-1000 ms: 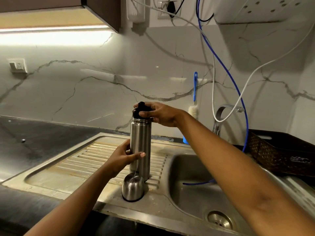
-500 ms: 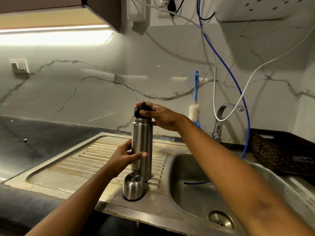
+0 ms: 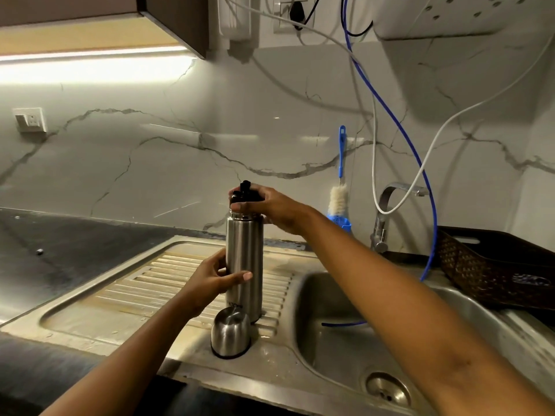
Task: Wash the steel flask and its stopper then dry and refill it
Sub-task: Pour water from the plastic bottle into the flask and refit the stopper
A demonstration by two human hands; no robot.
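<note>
Flask: the steel flask (image 3: 244,265) stands upright on the ribbed drainboard (image 3: 120,295) of the steel sink, close to the edge of the basin (image 3: 345,349).
Stopper: the black stopper (image 3: 244,192) sits at the flask's mouth, with a band of the threaded neck showing just below it. I cannot tell whether it is screwed home or loose.
Right hand: my right hand (image 3: 270,208) comes in from the right and over the top, fingers curled round the stopper and gripping it.
Left hand: my left hand (image 3: 213,280) wraps the lower half of the flask body, thumb across the front, fingers behind, holding it steady.
Cup lid: a domed steel cup lid (image 3: 230,334) rests mouth down on the drainboard, just in front of the flask's base and to its left. I cannot tell whether the two touch.
Basin: the round drain (image 3: 387,388) is at the near right. The end of a blue hose (image 3: 392,115) lies inside, running down from the wall.
Tap: a steel tap (image 3: 379,226) stands behind the basin, with a white hose (image 3: 450,121) looped over its spout.
Brush: a bottle brush (image 3: 338,196) with white bristles and a blue handle stands against the marble wall, between the flask and the tap.
Basket: a dark woven basket (image 3: 480,265) sits right of the basin.
Table: the dark table (image 3: 75,241) runs left of the sink. A wall socket (image 3: 30,120) is above it.
</note>
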